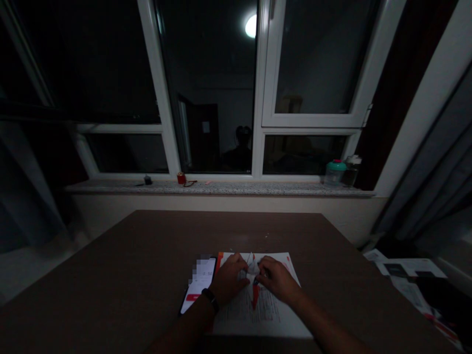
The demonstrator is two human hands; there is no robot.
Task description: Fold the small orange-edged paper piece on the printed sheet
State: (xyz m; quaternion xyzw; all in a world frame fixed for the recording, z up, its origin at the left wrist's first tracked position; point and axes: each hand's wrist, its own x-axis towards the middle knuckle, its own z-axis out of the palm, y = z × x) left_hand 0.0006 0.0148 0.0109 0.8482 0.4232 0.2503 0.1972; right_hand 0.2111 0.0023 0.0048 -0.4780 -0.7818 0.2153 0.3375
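Observation:
Over a printed white sheet or booklet (269, 327) on the table, my two hands face each other. My left hand (229, 279), with a dark band on its wrist, has its fingers closed on the left side of a small white piece of paper (252, 268). My right hand (277, 278) pinches the right side of the same paper. Its exact shape is partly hidden by the fingers. A narrow red shape (254, 298) shows just below the paper; whether it is printed or loose I cannot tell. Left of the booklet lies a lit phone (201, 280).
The brown table (110, 285) reaches toward a windowsill (236, 187). On the sill stand a red container (181, 178), a small dark bottle (148, 180) and a green-lidded clear container (335, 173). Papers (409, 268) lie beyond the table's right edge.

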